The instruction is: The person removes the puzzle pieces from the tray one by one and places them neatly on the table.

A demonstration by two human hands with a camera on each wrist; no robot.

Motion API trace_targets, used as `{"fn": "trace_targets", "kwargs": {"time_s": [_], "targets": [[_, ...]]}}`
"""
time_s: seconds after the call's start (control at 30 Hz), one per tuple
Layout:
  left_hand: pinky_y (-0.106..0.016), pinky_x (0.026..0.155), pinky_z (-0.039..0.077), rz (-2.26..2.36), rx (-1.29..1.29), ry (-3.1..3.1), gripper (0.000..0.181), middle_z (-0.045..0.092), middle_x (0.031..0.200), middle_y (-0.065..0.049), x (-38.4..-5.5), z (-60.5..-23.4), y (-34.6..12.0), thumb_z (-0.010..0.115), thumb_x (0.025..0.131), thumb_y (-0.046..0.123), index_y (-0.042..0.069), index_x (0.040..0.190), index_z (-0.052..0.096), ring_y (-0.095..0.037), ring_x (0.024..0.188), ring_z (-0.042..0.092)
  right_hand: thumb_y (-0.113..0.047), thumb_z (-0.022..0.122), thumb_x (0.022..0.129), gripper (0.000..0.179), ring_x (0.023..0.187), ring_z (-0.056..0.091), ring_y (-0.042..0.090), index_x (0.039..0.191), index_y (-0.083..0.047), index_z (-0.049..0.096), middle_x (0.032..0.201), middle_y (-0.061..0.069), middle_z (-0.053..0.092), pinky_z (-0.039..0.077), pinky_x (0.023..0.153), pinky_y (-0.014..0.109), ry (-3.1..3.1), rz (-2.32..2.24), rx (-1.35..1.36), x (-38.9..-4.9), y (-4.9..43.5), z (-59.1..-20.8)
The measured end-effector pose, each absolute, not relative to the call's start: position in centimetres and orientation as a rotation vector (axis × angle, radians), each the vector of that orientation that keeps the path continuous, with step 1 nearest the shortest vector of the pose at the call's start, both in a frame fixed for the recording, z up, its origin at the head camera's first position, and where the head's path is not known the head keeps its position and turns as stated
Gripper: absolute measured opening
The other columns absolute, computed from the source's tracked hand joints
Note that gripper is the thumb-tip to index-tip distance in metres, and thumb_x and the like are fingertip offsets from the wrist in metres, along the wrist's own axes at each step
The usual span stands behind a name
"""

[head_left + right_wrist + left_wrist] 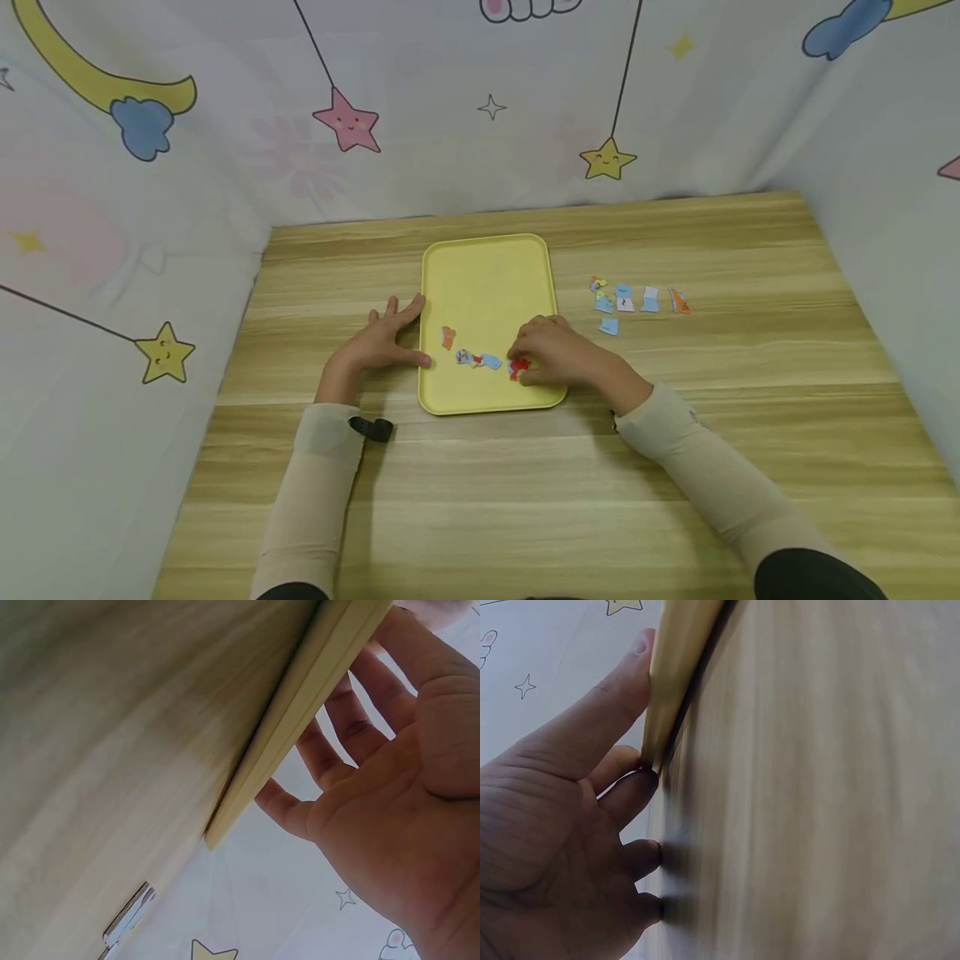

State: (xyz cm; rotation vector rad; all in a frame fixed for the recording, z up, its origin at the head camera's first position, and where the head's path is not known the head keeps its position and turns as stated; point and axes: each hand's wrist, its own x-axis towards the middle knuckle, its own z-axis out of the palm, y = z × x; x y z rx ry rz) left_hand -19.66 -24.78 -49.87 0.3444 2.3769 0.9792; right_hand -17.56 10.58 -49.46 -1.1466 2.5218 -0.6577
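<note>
Free passage lay over the far half of the yellow tray point(487, 279), while small pieces crowded its near half: an orange piece point(447, 337), a joined strip point(491, 362) and a red piece point(517, 367) at the fingertips of the right hand point(558, 350), which blocked the right rim. The left hand point(381, 340) barred the left. Bare wooden table point(465, 483) stretched between the forearms; loose pieces point(650, 300) stood as obstacles farther right, and a patterned curtain point(420, 158) closed off the back.
</note>
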Motion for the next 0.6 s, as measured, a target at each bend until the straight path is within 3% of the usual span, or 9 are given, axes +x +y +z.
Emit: {"fn": "trace_targets", "kwargs": {"time_s": [0.6], "targets": [[-0.059,0.124,-0.020,0.959,0.349,2.388,0.118,0.007,0.177,-0.001,-19.53,-49.81,-24.77,0.092,0.083,0.036,0.019,0.171,0.014,-0.031,0.159,-0.022,-0.020,0.086,0.090,0.019,0.114,0.059,0.028,0.105,-0.012,0.077,0.107,0.002,0.070,0.037,0.106,0.060,2.530,-0.676,-1.147,-16.89,10.53,-49.21]]}}
